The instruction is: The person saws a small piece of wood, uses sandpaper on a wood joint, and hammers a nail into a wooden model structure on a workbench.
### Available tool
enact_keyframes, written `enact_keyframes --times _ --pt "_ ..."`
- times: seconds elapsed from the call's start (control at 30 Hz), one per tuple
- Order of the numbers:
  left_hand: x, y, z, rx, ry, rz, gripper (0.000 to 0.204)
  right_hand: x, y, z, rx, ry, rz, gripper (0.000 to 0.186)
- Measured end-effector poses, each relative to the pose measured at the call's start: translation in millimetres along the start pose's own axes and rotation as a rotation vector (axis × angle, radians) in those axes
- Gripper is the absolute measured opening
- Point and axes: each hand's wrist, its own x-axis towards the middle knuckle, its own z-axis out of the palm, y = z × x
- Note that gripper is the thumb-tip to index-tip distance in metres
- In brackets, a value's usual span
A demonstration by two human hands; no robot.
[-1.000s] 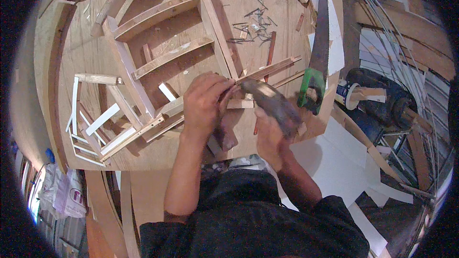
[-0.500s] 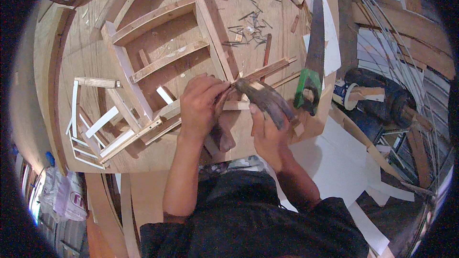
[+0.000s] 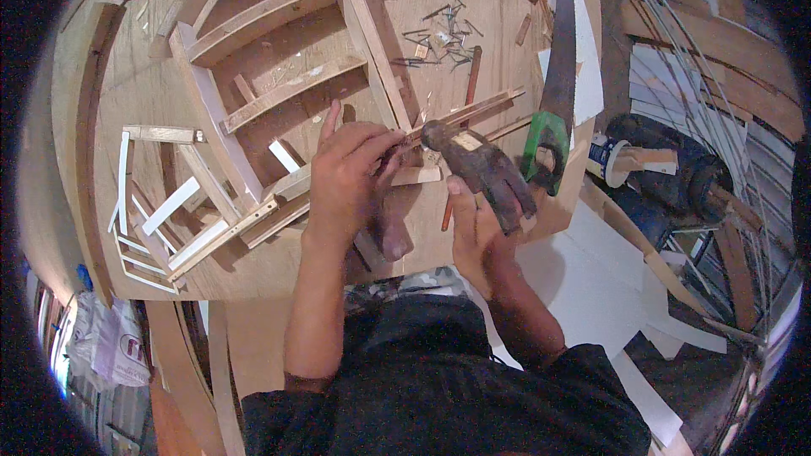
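My right hand (image 3: 478,224) is closed round the handle of a claw hammer (image 3: 480,171). The hammer's striking face is close to a corner joint of a wooden frame (image 3: 291,107) with curved crosspieces. At that same joint, the thumb and forefinger of my left hand (image 3: 342,173) are pinched together, while another finger sticks up. What the pinch holds is too small or hidden to make out. Thin wooden strips (image 3: 486,110) run out to the right from the joint. Beneath them lies a slim reddish stick (image 3: 473,76), its orange lower end showing beside the hammer.
Loose nails (image 3: 443,38) are scattered on the plywood tabletop (image 3: 405,241). A green-handled handsaw (image 3: 559,59) lies to the right. At the left is a smaller frame with white strips (image 3: 173,207). A tub with a wooden piece in it (image 3: 604,160) stands beyond the table's right edge.
The hammer head has shifted slightly right and down, away from the joint. A finger of my left hand has lifted up. The whole scene has shifted slightly in view.
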Motion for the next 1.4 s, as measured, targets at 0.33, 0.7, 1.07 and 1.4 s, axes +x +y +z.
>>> enact_keyframes --times 0.33,0.7,1.07,1.4 --pt "-2 -1 -5 -0.02 -0.03 -0.057 0.024 1 1 8 -0.053 -0.065 -0.025 0.044" --pt "-2 -9 -1 0.022 -0.059 -0.011 0.027 -10 4 2 0.054 -0.124 0.23 0.038" --pt "-2 -6 0 0.101 -0.032 -0.054 0.024 8 0 9 -0.206 -0.184 -0.148 0.042" --pt "-1 -8 -2 0.126 -0.057 -0.03 0.024 5 -23 8 -0.022 0.062 -0.201 0.025"
